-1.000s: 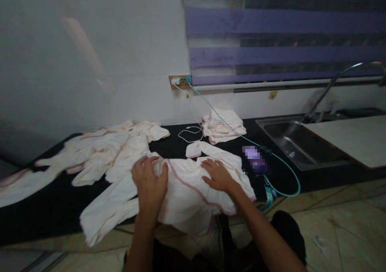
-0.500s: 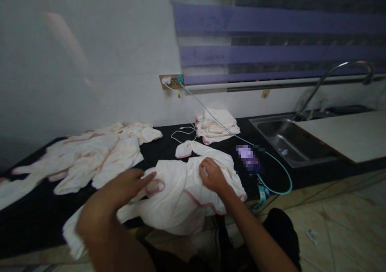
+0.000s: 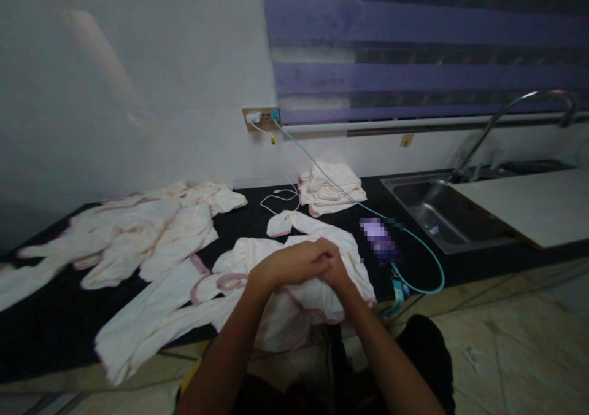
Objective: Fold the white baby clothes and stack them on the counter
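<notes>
A white long-sleeved garment with pink trim (image 3: 142,323) lies spread over the front edge of the dark counter, its body under my hands and part of it hanging down. My left hand (image 3: 294,263) reaches across the garment, its fingers pressed together against my right hand. What they hold, if anything, is hidden. My right hand (image 3: 335,269) is closed on the cloth, partly covered by the left fingertips. A pink-edged opening shows just left of my left wrist. Behind my hands, a sleeve (image 3: 304,221) with a pink cuff extends towards the wall.
Several similar garments (image 3: 151,224) lie in a loose heap at the left. A folded stack of white cloth (image 3: 334,188) sits by the wall. To the right are a phone (image 3: 380,238) on a teal cable (image 3: 427,255), a steel sink (image 3: 442,218) and a white board (image 3: 529,203).
My left hand has moved right from the garment's left part to meet my right hand. The left side of the garment now lies flatter, with its pink edging showing.
</notes>
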`<action>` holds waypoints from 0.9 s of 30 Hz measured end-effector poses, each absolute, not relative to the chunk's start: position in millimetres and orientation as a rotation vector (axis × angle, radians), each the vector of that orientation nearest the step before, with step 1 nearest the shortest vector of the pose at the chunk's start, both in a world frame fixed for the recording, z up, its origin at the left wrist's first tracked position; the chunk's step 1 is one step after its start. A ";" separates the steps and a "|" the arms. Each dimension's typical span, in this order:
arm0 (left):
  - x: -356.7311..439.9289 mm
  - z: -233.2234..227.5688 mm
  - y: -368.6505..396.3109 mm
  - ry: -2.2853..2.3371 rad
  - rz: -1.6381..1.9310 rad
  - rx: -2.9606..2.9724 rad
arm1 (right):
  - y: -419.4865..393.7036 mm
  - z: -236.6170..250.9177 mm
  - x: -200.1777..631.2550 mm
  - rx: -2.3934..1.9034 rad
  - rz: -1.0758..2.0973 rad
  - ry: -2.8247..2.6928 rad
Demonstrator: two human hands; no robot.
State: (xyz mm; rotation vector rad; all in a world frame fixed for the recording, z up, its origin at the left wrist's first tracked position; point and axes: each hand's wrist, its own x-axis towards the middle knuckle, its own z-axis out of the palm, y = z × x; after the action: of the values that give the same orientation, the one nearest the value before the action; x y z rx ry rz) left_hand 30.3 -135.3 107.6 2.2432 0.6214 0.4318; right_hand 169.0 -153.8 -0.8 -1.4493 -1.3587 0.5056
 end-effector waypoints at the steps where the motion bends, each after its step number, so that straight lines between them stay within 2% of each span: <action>1: 27.6 93.6 -119.9 0.532 0.397 2.261 | -150.8 -2.6 172.1 -1.440 0.490 -1.276; 4: 10.0 40.7 -93.5 0.667 0.504 2.293 | -144.6 -7.9 180.3 -1.414 0.440 -1.042; 7: -7.3 -3.9 -90.5 0.802 0.365 2.572 | -145.2 -12.0 183.5 -1.374 0.424 -0.877; 9: -13.3 -16.7 -92.6 0.786 0.268 2.725 | -148.9 -12.8 182.9 -1.316 0.452 -0.838; 13: -14.9 -14.7 -90.3 0.697 0.160 2.912 | -163.3 -7.2 177.2 -1.285 0.436 -0.980; 16: -9.3 -11.9 -79.7 0.825 0.173 2.955 | -179.4 -1.1 166.1 -1.321 0.322 -1.217; 23: 26.1 -20.1 -42.0 1.888 0.311 2.496 | -209.8 -11.4 115.7 -1.566 0.180 -1.719; 27: 40.5 -23.0 -38.8 2.076 0.327 2.348 | -216.9 -15.2 101.4 -1.851 0.150 -1.847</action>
State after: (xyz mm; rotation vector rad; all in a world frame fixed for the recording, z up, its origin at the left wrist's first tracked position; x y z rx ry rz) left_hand 40.5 -38.8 -23.0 2.3481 2.0765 0.3272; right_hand 101.4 -216.9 -15.2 -1.8509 -1.8470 0.1501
